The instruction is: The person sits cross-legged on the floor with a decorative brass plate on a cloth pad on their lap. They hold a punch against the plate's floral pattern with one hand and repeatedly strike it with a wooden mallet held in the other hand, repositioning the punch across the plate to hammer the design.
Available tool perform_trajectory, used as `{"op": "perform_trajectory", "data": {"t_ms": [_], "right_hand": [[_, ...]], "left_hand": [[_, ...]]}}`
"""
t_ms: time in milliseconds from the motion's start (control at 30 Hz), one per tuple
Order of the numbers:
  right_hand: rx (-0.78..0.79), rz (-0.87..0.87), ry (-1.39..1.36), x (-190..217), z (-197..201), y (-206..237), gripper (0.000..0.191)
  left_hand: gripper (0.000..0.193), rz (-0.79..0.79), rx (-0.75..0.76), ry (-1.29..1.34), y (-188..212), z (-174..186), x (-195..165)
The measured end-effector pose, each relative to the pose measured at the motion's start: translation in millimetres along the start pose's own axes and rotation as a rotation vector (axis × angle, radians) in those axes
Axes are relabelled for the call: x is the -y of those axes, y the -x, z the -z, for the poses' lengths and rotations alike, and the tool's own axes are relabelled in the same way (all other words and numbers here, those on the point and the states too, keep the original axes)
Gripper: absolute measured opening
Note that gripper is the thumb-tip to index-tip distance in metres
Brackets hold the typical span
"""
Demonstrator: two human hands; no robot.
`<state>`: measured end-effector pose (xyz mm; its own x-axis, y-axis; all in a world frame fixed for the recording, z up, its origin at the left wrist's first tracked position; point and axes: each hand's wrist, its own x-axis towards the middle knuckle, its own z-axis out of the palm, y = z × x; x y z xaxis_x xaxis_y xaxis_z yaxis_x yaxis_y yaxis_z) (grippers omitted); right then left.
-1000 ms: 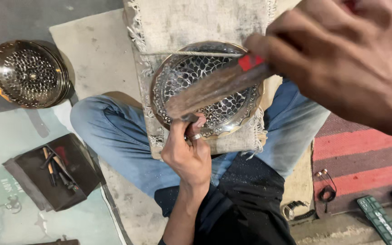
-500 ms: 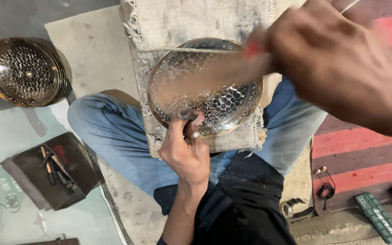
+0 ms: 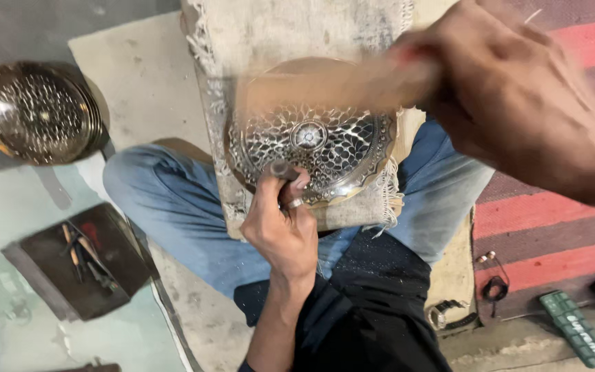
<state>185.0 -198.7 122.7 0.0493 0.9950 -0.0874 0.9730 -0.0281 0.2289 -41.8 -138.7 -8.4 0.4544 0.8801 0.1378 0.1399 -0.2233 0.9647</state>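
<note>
An engraved round metal plate point(image 3: 339, 148) lies on a cloth-covered block point(image 3: 290, 41) across my lap. My left hand point(image 3: 280, 224) pinches a short metal punch point(image 3: 284, 169) upright against the plate's near rim. My right hand point(image 3: 518, 96), close to the camera at the upper right, grips a wooden mallet point(image 3: 325, 86). The mallet is motion-blurred and lies across the plate's far half, above the punch.
A stack of similar patterned plates point(image 3: 32, 114) sits on the floor at the left. A dark flat block with several small chisels point(image 3: 80, 258) lies at the lower left. A red-striped mat point(image 3: 552, 241), a green flat case point(image 3: 576, 336) and a black cord point(image 3: 496, 286) are at the right.
The mallet has swung up from just over the punch to the plate's far half and is now blurred. My left hand keeps the punch on the near rim.
</note>
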Motion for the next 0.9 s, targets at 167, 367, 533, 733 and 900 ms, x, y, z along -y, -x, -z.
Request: {"op": "perform_trajectory", "data": {"t_ms": [167,367,533,733,900], "right_hand": [[0.032,-0.149,-0.283,5.6,0.7,1.2,0.027],[-0.054,-0.107,-0.221,-5.7,-11.4,21.5,0.034],[-0.261,-0.650,-1.009,-6.9,-43.9,59.1,0.020],[-0.480,-0.873,-1.389,61.4,-92.1,63.0,0.028],[-0.493,-0.746,-1.382,59.3,-102.6,43.4,0.030]], "left_hand": [[0.041,-0.018,0.016,-0.052,-1.8,-0.3,0.7],[0.017,-0.038,-0.071,0.201,-6.8,7.6,6.0],[0.023,-0.073,-0.257,0.376,-34.3,65.4,16.2],[0.027,0.046,0.244,0.065,-72.2,92.2,24.8],[0.024,-0.031,0.245,-0.179,-87.5,79.9,12.0]]}}
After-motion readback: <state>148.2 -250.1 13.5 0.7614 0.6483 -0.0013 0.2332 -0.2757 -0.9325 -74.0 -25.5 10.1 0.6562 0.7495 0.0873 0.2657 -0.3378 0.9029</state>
